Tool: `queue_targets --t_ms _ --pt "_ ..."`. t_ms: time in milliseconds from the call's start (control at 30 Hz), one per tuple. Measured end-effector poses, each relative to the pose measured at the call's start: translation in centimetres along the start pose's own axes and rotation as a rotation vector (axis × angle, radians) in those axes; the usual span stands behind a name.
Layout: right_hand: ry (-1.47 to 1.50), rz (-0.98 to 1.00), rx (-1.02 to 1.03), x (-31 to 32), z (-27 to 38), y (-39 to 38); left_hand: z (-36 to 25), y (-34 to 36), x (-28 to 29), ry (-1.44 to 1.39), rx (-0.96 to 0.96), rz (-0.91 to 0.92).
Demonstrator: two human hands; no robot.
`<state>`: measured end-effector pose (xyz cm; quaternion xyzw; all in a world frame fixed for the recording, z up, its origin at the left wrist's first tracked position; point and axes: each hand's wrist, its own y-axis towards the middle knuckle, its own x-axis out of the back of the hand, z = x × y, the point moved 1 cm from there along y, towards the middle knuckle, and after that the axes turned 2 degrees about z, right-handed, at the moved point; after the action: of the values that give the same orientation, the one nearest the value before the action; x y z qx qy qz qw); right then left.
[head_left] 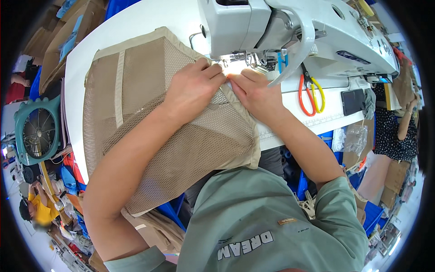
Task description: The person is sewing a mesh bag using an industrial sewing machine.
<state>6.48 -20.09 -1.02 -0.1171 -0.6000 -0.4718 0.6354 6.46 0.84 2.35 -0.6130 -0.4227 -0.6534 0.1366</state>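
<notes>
Both hands pinched the tan mesh panel (149,109) at its bound edge. Left hand (195,86) and right hand (256,93) touched just before the sewing machine's presser foot (240,58).

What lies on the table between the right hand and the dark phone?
In the head view, scissors with orange and yellow handles lie on the white table between the right hand and the phone.
</notes>
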Motion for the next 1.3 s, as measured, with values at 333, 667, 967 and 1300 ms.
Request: queue_targets --t_ms 333,667,967,1300 --pt "-0.049 -0.015 -0.035 -0.1 -0.2 0.2 -0.2 0.5 0.0 -0.012 0.053 0.065" --pt "0.155 -0.006 -0.158 -0.1 -0.7 0.1 0.4 0.5 0.1 -0.247 0.154 0.004" --pt "0.401 -0.048 -0.307 0.7 -0.8 0.2 0.6 0.2 0.0 -0.181 0.184 0.026" --pt "0.208 -0.031 -0.223 0.3 -0.2 0.4 0.4 0.6 0.5 -0.123 0.108 0.042"
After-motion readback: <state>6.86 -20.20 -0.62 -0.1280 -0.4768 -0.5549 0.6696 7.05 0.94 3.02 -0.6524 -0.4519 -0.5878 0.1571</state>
